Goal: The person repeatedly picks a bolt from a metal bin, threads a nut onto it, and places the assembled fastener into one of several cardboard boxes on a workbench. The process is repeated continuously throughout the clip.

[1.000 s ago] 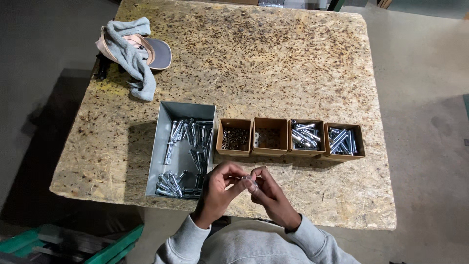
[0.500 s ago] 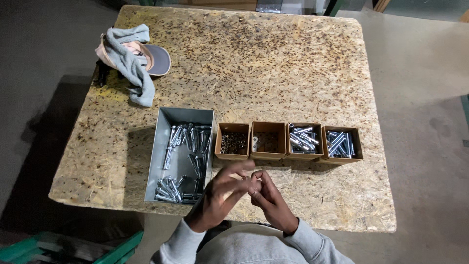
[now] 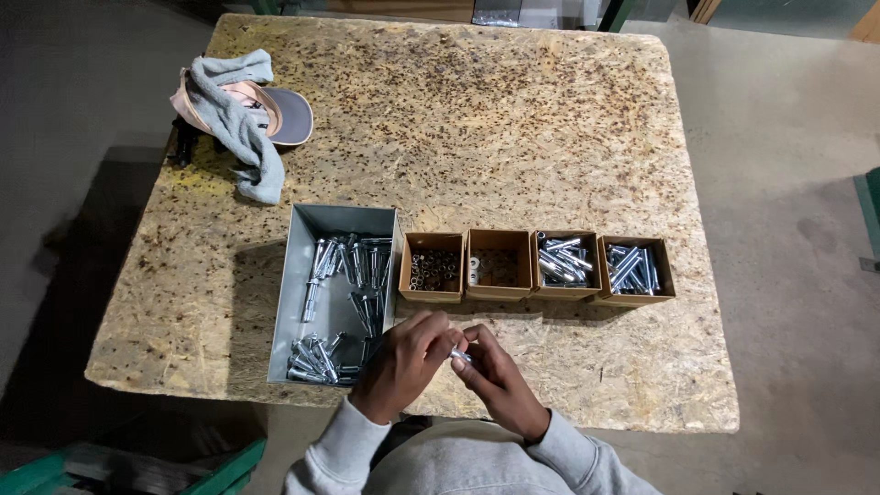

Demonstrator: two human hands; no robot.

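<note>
Both hands, left hand (image 3: pixel 403 365) and right hand (image 3: pixel 495 380), pinched one small metal bolt (image 3: pixel 460 355) between fingers; grey bin (image 3: pixel 291 302) lay just beyond them, seemingly mid-assembly.

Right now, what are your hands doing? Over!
Left hand and right hand together, pinching one small silver bolt. Grey metal tray of bolts just left. Four little cardboard boxes ahead; nothing in the way.
</note>
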